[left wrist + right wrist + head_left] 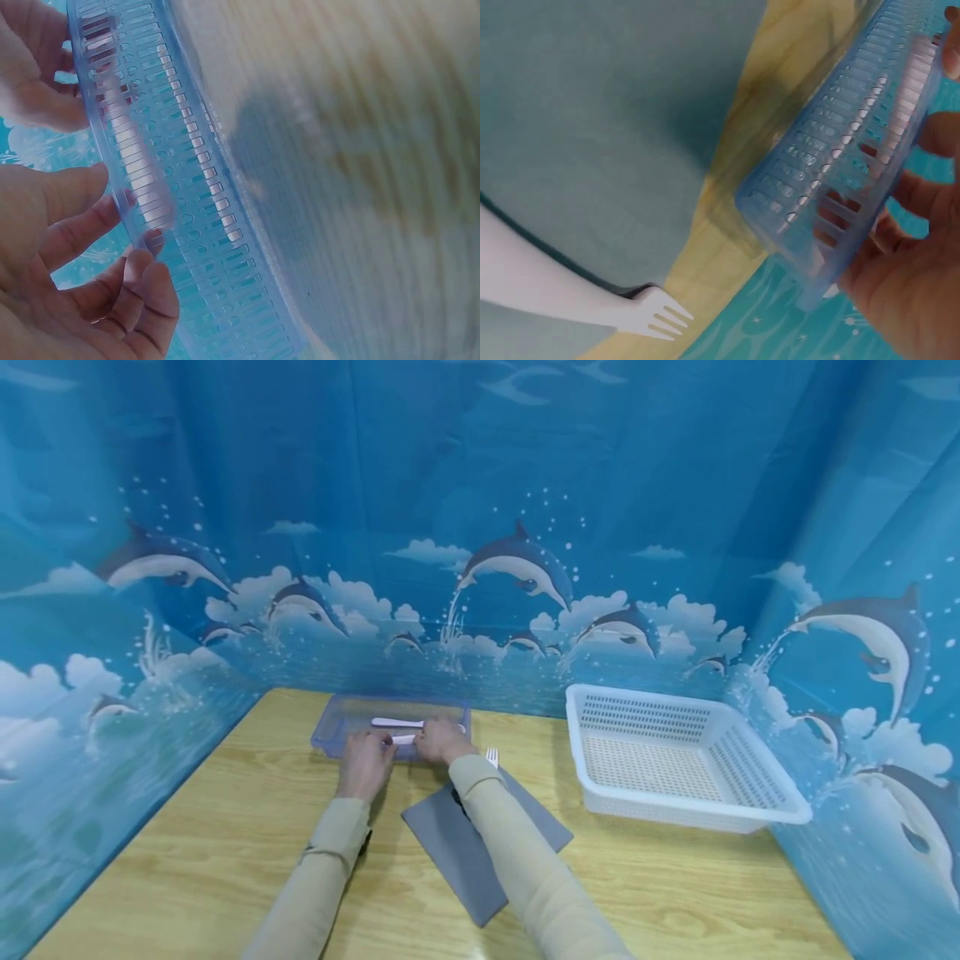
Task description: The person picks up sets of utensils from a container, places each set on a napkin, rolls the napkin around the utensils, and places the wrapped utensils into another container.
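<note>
A translucent blue-purple plastic basket (324, 737) stands at the table's back left. Inside lie two white utensils, one with its handle (393, 722) towards the left, the other (403, 740) nearer the front wall; their kind is hidden. My right hand (444, 742) reaches over the rim and grips the right part of the nearer utensil. My left hand (366, 764) is at the front rim, its fingertips pinching that utensil's left end. Through the slotted wall in the left wrist view, the utensil (139, 169) lies along the basket. A white fork (656, 313) rests below my right wrist.
A grey folded cloth (450, 852) lies under my right forearm, with the fork's tines past its far edge. To the right stands a large white slotted basket (682, 814). A blue dolphin-print curtain (465, 468) borders the wooden table (210, 810).
</note>
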`<state>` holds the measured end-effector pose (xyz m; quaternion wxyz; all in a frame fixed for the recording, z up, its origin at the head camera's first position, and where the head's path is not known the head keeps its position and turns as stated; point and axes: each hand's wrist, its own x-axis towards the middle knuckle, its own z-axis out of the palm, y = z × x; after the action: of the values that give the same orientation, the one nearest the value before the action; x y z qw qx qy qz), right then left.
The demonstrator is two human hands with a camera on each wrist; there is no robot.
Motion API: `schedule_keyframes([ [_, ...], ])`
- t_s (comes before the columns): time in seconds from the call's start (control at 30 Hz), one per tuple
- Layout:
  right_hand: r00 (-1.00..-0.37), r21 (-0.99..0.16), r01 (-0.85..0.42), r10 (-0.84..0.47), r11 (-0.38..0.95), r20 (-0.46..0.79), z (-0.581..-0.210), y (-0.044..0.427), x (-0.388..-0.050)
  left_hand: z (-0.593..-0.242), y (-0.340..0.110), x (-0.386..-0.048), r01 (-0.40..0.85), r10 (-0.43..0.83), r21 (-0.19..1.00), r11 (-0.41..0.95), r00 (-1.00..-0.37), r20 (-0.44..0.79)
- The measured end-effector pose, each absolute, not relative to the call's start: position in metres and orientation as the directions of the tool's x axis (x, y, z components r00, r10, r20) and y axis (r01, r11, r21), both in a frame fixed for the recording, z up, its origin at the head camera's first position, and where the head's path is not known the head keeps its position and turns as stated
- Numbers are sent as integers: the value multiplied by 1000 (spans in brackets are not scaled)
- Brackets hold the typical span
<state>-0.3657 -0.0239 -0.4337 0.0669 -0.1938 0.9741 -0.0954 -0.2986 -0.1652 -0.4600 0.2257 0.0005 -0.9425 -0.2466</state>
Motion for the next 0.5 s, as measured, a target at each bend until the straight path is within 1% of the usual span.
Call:
schedule_keyframes([
  [0.1, -915, -151, -390, -401, 908, -47, -429, -22, -366, -460, -165, -299, 103, -114, 468, 878, -903, 415],
  [0.27, -903, -17, -430, -430, 902, 11, -421, -19, -367, -459, -163, -300, 91, -127, 482, 871, -907, 400],
  [0.4, -892, 113, -431, -442, 895, 91, -417, -17, -366, -459, -163, -300, 88, -125, 478, 874, -909, 397],
  [0.5, -885, 164, -423, -445, 891, 139, -417, -14, -365, -459, -163, -300, 101, -111, 465, 880, -907, 406],
])
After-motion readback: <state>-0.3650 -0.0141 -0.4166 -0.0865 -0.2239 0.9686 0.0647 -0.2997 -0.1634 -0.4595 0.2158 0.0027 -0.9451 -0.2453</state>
